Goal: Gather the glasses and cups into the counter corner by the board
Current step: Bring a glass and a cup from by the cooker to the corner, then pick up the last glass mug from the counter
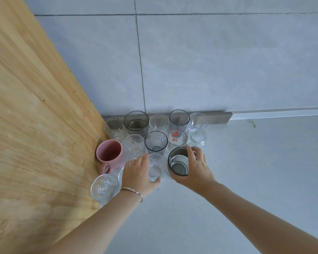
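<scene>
Glasses and cups crowd the worktop [246,180] corner beside the wooden board [35,125], where the left hand [138,173] grips a clear glass [156,168] and the right hand [193,169] a dark-rimmed glass [178,163], closing the front row tight.

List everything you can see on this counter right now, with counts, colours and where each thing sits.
Back-row glasses: five, clear or smoky, along the wall.
Middle-row glasses: four, one ribbed grey, one red-printed.
Pink mug: one, against the board.
Stemmed glass: one, clear, nearest, by the board.
Clear glass: one, in left hand.
Dark-rimmed glass: one, in right hand.
Wooden board: one, tan, left.
Counter: grey.
Bracelet: one, left wrist.
Left hand, right hand: each gripping a glass.
</scene>
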`<state>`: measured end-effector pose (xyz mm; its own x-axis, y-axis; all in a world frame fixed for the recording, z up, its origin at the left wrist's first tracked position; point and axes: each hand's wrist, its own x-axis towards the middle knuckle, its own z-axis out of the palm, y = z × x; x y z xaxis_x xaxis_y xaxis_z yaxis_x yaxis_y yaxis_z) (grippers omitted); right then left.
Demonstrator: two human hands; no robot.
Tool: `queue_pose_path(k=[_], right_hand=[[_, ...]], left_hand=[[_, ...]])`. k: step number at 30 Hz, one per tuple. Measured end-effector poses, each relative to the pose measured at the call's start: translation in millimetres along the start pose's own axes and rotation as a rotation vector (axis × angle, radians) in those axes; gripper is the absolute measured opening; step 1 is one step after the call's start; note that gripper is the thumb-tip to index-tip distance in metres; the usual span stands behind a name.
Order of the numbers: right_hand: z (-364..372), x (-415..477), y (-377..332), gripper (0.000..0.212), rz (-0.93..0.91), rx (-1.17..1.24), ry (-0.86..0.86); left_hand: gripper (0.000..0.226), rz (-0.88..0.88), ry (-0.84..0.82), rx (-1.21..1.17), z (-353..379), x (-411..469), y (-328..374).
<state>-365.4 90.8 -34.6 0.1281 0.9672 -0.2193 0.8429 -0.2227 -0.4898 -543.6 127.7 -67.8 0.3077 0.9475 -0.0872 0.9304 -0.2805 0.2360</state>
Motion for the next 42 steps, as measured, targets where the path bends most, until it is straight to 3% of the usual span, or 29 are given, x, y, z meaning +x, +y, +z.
queue_pose_path(k=[10, 15, 19, 21, 23, 26, 28, 38, 42], right_hand=[[-1, 4, -2, 0.106, 0.100, -0.117, -0.057], [-12, -5, 8, 0.111, 0.082, -0.005, -0.114], [-33, -29, 39, 0.086, 0.117, -0.033, -0.233], [-47, -47, 67, 0.067, 0.171, -0.040, -0.334], [-64, -68, 101, 0.054, 0.233, -0.084, -0.428], [-91, -104, 158, 0.048, 0.344, -0.133, -0.481], [-111, -133, 200, 0.048, 0.410, -0.123, -0.470], [-239, -357, 432, 0.049, 0.684, -0.121, -0.314], [-292, -453, 511, 0.030, 0.823, -0.131, -0.244]], left_hand=[[0.075, -0.013, -0.016, -0.108, -7, -2, 5], [0.075, -0.050, -0.071, 0.053, -14, -5, 12], [0.076, 0.128, 0.085, 0.182, -15, -23, 38], [0.055, 0.286, 0.076, 0.136, -16, -38, 66], [0.035, 0.373, -0.099, 0.054, -20, -52, 105], [0.033, 0.330, -0.527, 0.069, -14, -62, 172], [0.034, 0.366, -0.681, 0.131, -7, -64, 224], [0.026, 0.660, -0.716, 0.157, 35, -127, 563], [0.033, 0.810, -0.678, 0.195, 48, -166, 691]])
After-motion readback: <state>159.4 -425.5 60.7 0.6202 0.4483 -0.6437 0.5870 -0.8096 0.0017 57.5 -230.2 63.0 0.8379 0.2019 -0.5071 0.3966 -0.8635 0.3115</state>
